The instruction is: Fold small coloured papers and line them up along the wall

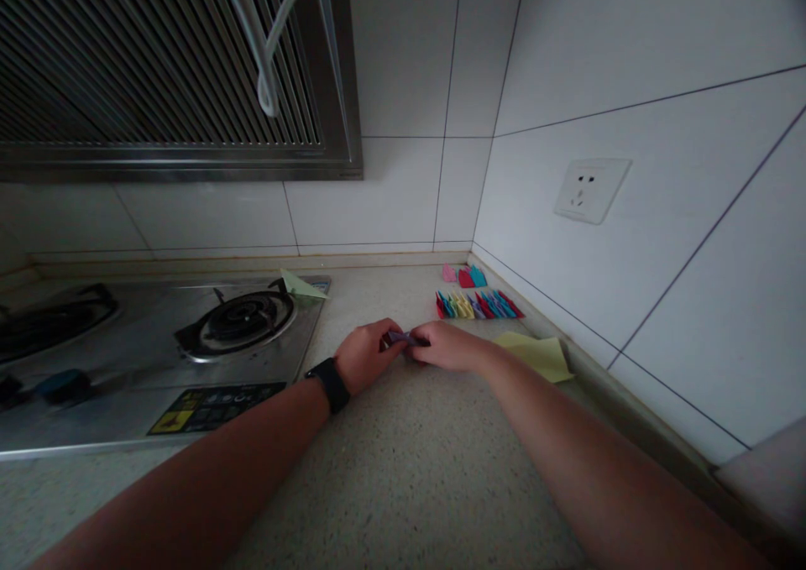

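Observation:
Between my two hands is a small piece of folded purple paper [398, 337], held just above or on the speckled countertop [403, 469]; I cannot tell which. My left hand [368, 353], with a dark watch on its wrist, pinches the paper's left side. From the other side, my right hand [447, 347] grips it with closed fingers that partly hide it. Behind my right hand stands a row of small folded paper pieces [478, 305] in red, blue, yellow and purple. Farther back lie a pink folded piece [449, 273], a red one [466, 279] and a blue one [478, 276].
Yellow paper [535, 355] lies partly behind my right forearm. A gas stove [126, 419] takes up the left, with a pale green paper [302, 285] resting at its back right corner. The range hood [189, 163] hangs above. A tiled wall with a socket [592, 190] bounds the right.

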A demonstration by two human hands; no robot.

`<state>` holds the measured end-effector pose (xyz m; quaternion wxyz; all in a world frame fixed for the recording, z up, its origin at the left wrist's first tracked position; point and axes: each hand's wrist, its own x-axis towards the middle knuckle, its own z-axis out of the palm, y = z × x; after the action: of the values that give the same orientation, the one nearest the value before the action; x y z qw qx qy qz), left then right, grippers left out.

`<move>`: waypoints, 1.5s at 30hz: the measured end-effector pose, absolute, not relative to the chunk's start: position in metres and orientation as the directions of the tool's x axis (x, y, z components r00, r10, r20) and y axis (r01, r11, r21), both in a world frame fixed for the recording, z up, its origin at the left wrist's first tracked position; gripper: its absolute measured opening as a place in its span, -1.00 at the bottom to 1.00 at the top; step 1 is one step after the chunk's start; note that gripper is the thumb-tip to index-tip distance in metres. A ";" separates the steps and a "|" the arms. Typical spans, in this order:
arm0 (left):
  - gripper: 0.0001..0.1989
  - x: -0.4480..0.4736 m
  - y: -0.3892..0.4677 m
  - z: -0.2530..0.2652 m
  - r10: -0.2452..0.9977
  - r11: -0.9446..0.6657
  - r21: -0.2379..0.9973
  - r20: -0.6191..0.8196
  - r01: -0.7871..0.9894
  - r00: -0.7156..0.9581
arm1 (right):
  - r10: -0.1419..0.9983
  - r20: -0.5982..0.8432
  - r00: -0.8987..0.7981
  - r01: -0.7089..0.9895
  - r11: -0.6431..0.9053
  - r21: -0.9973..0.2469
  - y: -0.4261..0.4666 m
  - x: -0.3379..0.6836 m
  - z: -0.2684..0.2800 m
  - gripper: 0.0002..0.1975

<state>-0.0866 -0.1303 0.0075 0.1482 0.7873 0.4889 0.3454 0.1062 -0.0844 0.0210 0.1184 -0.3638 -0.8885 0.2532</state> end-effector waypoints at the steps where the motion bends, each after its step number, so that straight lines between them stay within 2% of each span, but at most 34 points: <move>1: -0.83 -0.087 -0.130 0.007 0.872 -0.480 0.573 0.399 0.665 0.285 | 0.709 0.026 -0.705 0.592 0.607 -0.531 -0.084 0.106 0.021 -0.80; 22: -0.85 -0.085 -0.131 0.008 0.872 -0.482 0.584 0.394 0.653 0.291 | 0.702 0.052 -0.710 0.596 0.639 -0.486 -0.087 0.105 0.022 -0.81; 45: -0.84 -0.085 -0.132 0.009 0.873 -0.479 0.588 0.396 0.652 0.285 | 0.699 0.058 -0.713 0.585 0.639 -0.500 -0.088 0.105 0.023 -0.81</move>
<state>-0.0849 -0.1322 0.0086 0.1582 0.7858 0.4850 0.3495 0.1052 -0.0876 0.0227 0.1238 -0.3578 -0.8967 0.2293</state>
